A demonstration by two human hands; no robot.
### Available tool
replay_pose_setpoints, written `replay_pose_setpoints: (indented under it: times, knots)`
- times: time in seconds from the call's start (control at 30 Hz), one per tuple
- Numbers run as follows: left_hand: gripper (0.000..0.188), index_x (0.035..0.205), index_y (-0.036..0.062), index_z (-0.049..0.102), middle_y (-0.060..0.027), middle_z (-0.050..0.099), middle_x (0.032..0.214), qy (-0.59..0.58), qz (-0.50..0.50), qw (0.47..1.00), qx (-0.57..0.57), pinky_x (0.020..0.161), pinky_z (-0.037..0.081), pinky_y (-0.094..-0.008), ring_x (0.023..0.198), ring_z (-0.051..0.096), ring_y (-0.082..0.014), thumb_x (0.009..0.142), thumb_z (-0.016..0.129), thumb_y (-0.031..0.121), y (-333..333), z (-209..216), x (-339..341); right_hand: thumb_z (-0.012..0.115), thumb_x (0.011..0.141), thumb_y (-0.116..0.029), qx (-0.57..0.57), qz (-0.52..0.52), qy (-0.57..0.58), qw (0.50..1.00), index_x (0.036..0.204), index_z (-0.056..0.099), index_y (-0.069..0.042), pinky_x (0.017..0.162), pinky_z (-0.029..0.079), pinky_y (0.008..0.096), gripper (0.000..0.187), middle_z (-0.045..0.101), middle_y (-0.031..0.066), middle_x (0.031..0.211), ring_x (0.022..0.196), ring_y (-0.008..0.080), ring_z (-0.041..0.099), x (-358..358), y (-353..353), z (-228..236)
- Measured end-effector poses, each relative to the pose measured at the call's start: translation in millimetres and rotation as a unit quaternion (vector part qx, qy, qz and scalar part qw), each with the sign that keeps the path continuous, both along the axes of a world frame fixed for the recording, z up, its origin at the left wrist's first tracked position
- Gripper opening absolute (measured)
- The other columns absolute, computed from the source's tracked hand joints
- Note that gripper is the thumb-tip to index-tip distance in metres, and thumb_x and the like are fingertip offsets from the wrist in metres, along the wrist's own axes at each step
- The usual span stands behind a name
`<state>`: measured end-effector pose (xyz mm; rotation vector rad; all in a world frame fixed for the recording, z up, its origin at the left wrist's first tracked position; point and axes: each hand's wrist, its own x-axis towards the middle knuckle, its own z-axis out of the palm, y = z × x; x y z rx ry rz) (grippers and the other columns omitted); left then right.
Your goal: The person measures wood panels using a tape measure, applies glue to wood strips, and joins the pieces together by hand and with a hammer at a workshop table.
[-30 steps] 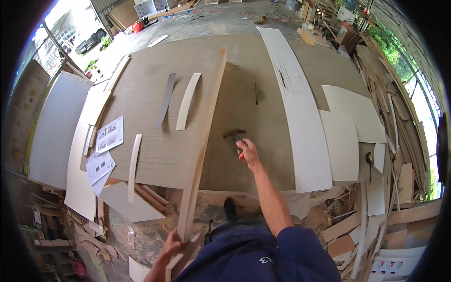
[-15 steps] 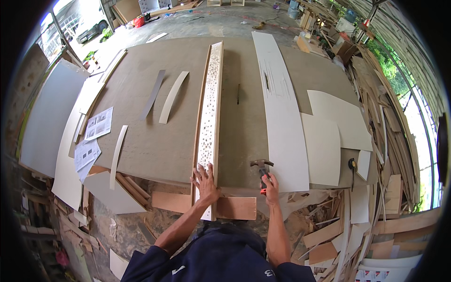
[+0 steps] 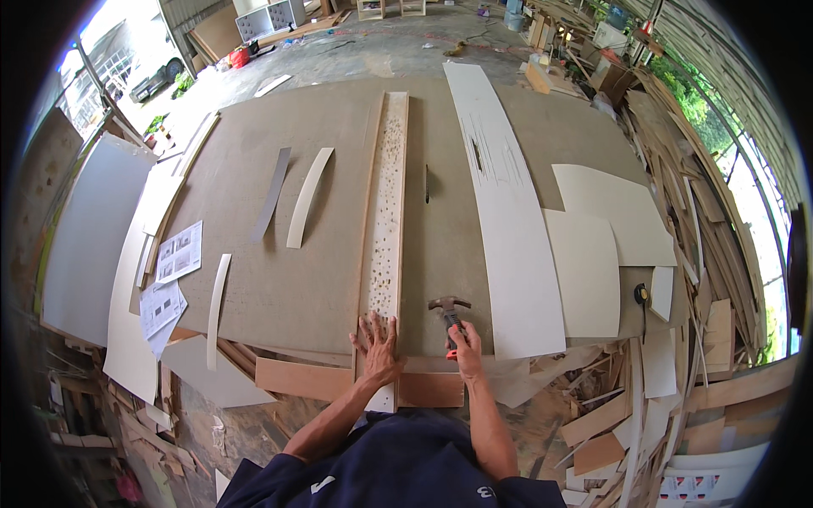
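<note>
A long narrow wooden piece (image 3: 385, 245) runs away from my body across the large table (image 3: 330, 284). Its white inner face is dotted with dark specks, and thin raised strips border both sides. My left hand (image 3: 378, 349) rests on its near end with the fingers spread, holding nothing. To the right, my right hand (image 3: 465, 349) grips a claw hammer (image 3: 450, 311) by its dark and red handle. The hammer head points up, held apart from the wooden piece. Farther off, a thin dark tool (image 3: 427, 184) lies between the piece and a long white panel (image 3: 512, 216).
White sheets (image 3: 580, 271) and a tape measure (image 3: 641, 294) lie at the right. On the left are curved strips (image 3: 309, 199) and printed papers (image 3: 179, 251). A brown board (image 3: 305, 379) crosses below the table's near edge. Wood offcuts (image 3: 703, 212) pile up on the right.
My right hand has brought the hammer left, closer to the wooden piece. That piece now shows less of its right side. My left hand stays on its near end.
</note>
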<state>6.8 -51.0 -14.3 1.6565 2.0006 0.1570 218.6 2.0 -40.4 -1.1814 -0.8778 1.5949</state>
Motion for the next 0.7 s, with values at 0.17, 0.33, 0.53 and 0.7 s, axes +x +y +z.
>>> replay_pose_setpoints:
  times: [0.17,0.33,0.53,0.7]
  knots:
    - [0.105,0.163,0.0187,0.012,-0.0205,-0.012,0.168,-0.002,-0.047,0.999,0.006,0.113,-0.013,-0.0707,0.15,-0.02,-0.0493,0.08,0.071,0.044,17,0,-16,0.067,0.096,-0.029,0.051,0.007,-0.179,0.983,0.115,0.064,-0.002,0.064,0.052,0.031,0.033,0.063,0.0056,0.08,0.072,0.0167,0.064,-13,9,-8]
    - [0.097,0.163,0.0155,0.013,-0.0195,-0.011,0.168,0.019,-0.064,0.997,0.044,0.113,-0.012,-0.0718,0.149,-0.019,-0.0511,0.087,0.064,0.05,38,-28,-14,0.073,0.087,-0.033,0.208,-0.035,-0.516,0.83,0.117,0.067,-0.005,0.081,0.053,0.0448,0.042,0.065,0.0133,0.096,0.088,0.0339,0.065,1,18,-19]
    - [0.092,0.161,0.0151,0.021,-0.0182,-0.005,0.169,0.018,-0.067,0.997,0.028,0.114,-0.011,-0.0704,0.15,-0.016,-0.0508,0.088,0.065,0.049,35,-10,-26,0.074,0.084,-0.027,0.227,0.02,-0.579,0.783,0.12,0.065,-0.005,0.089,0.051,0.0461,0.043,0.056,0.0121,0.116,0.109,0.0339,0.057,-9,17,14]
    - [0.1,0.159,0.0099,0.026,-0.0216,0.009,0.167,-0.007,-0.028,0.986,0.165,0.115,0.004,-0.0655,0.153,0.004,-0.0449,0.08,0.074,0.05,32,-22,-30,0.075,0.083,-0.026,0.238,0.027,-0.583,0.777,0.124,0.061,-0.001,0.096,0.048,0.046,0.05,0.054,0.0151,0.122,0.114,0.0364,0.054,-5,6,16]
